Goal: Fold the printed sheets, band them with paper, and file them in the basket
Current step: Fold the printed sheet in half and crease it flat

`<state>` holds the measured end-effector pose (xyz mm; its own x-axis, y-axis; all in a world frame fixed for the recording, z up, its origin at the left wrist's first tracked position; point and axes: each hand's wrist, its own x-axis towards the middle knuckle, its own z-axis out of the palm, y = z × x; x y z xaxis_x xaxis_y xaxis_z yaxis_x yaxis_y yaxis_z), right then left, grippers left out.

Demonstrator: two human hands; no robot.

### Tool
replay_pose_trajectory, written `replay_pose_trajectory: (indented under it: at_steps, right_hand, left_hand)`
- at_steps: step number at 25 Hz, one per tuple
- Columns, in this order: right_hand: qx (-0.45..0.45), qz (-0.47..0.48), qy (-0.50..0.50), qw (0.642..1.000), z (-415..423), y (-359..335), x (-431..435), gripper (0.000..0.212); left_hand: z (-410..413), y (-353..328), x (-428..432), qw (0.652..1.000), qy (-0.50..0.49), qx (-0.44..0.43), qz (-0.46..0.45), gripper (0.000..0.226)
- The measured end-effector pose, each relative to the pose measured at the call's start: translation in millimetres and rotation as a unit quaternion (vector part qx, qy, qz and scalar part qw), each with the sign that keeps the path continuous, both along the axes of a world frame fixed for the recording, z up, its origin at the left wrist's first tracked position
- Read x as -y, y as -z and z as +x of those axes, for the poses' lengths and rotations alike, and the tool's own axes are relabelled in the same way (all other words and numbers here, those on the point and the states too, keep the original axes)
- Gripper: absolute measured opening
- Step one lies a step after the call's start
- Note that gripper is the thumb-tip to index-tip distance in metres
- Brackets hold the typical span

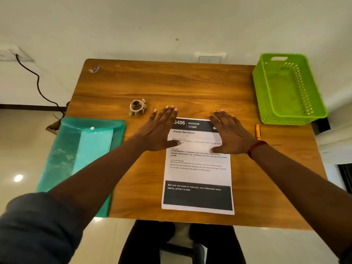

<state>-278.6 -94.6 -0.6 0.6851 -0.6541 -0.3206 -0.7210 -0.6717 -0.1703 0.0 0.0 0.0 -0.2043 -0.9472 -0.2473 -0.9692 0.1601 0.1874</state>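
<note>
A printed sheet [198, 176] headed "Change Bed Sheets" lies flat on the wooden table [171, 84], near the front edge. My left hand [160, 130] rests palm down over its top left corner, fingers spread. My right hand [230, 134] lies flat over its top right corner, fingers apart too. Neither hand holds anything. A green plastic basket [289, 90] with nothing in it stands at the table's far right corner. A roll of tape [137, 107] sits just left of my left hand's fingertips.
A teal plastic folder [83, 153] lies on the table's left side, hanging over the edge. An orange pen [257, 131] lies right of my right hand. A small wrapper [94, 69] is at the far left corner. A black cable [36, 82] runs down the wall.
</note>
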Motion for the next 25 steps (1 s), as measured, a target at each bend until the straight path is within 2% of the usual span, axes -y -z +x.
replay_pose_trajectory:
  at_steps: [5, 12, 18, 25]
  right_hand:
    - [0.021, -0.034, -0.028, 0.999, -3.0, 17.6, 11.6, 0.122]
    - [0.026, -0.089, -0.045, 0.995, -5.8, 21.0, 11.6, 0.119]
    - [0.001, -0.123, -0.020, 0.992, -4.1, 20.3, -2.1, 0.117]
    - [0.045, -0.147, 0.029, 0.988, -4.0, 14.2, -23.0, 0.110]
  left_hand:
    - [-2.0, 20.6, 11.0, 0.999, 0.030, 0.003, -0.015, 0.126]
    - [-4.9, 35.7, 10.6, 0.995, 0.058, 0.011, -0.081, 0.125]
    - [-18.5, 33.0, -5.3, 0.995, 0.006, 0.001, -0.102, 0.123]
    - [-30.6, 29.4, -15.7, 0.987, -0.055, 0.022, -0.152, 0.126]
